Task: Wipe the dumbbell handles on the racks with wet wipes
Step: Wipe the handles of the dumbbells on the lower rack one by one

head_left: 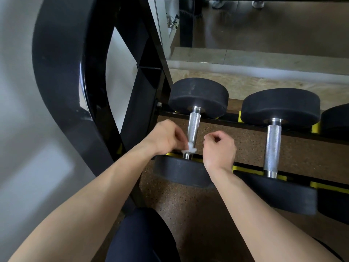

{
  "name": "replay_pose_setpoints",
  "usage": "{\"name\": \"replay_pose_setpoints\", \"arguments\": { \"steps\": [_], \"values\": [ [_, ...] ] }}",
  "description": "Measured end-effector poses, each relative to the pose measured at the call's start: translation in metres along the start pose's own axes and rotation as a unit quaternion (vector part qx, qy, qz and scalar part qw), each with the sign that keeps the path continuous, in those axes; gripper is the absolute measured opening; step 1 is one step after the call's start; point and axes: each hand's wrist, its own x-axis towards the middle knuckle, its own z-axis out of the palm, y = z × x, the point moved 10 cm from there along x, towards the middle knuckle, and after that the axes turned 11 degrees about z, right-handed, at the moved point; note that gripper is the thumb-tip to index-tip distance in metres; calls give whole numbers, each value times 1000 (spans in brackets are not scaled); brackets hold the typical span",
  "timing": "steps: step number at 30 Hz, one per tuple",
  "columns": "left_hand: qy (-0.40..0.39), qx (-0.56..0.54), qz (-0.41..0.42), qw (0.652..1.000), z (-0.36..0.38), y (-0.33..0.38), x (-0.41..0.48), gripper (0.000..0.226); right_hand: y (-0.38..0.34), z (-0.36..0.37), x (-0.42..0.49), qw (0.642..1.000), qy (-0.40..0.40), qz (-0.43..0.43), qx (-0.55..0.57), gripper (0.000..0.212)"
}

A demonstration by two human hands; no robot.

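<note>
Two black dumbbells lie on the low rack (247, 168). The left dumbbell has a knurled steel handle (193, 127) running away from me. My left hand (164, 137) pinches a small white wet wipe (189, 149) against the near end of that handle. My right hand (220, 148) hovers just right of the handle with its fingers curled and nothing in them. The second dumbbell's handle (272, 146) lies further right, untouched.
A thick black curved rack upright (62, 76) and a slanted black strut (149, 72) stand close on the left. A third dumbbell head (336, 120) shows at the right edge. Speckled brown floor lies beneath, and my dark-clad knee (141, 237) is at the bottom.
</note>
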Motion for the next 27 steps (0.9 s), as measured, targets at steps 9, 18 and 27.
{"name": "replay_pose_setpoints", "arguments": {
  "steps": [9, 18, 27],
  "values": [
    [244, -100, 22, 964, -35, 11, 29, 6, 1, 0, 3, 1000, 6, -3, -4, 12],
    [34, -32, -12, 999, -10, -7, 14, 9, -1, -1, 1, 1000, 7, -10, -4, 16],
    [139, -48, 5, 989, -19, -5, 16, 9, 1, -1, 4, 1000, 10, -14, -6, 14]
  ]
}}
